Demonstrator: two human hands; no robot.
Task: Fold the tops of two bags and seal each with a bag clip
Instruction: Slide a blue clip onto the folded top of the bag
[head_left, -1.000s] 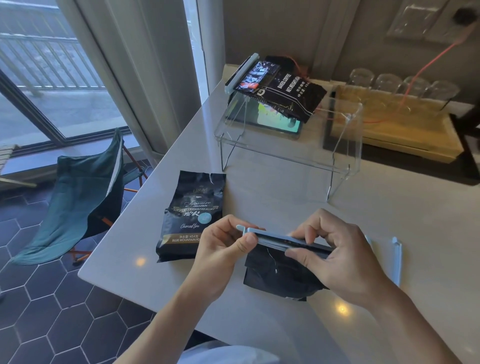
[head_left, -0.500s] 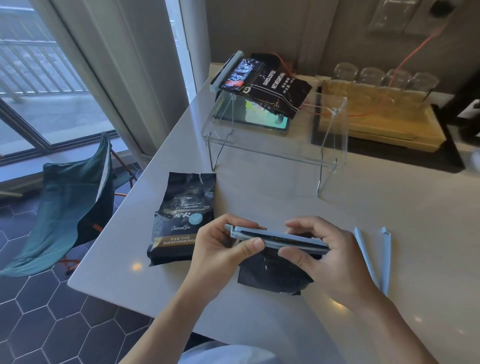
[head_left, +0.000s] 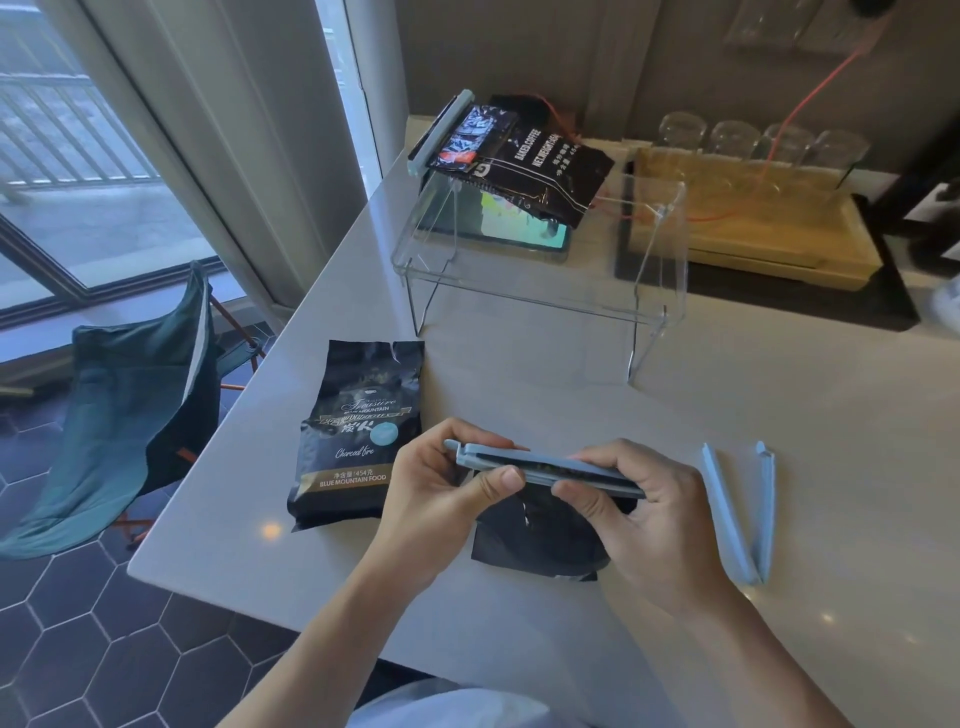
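Pale-blue plastic bag clip (head_left: 545, 470), held level between our two hands across the folded top of a small black bag (head_left: 540, 535) that hangs just below our fingers, its base on the bench (head_left: 779, 395).

Left hand (head_left: 441, 478): thumb and fingers pinch the clip's hinge end.

Right hand (head_left: 639, 514): thumb and fingers curl round the far end, pressing the bars together; whether the latch has caught we cannot tell, as the fingers cover it.

Second bag (head_left: 358, 431), top unfolded, lies flat just outside our left hand. Spare clip (head_left: 743, 512), splayed open, lies beyond our right hand.

Handling note: we judge it best to keep the fold flat, squeeze evenly along the bars, and check the catch before letting go.
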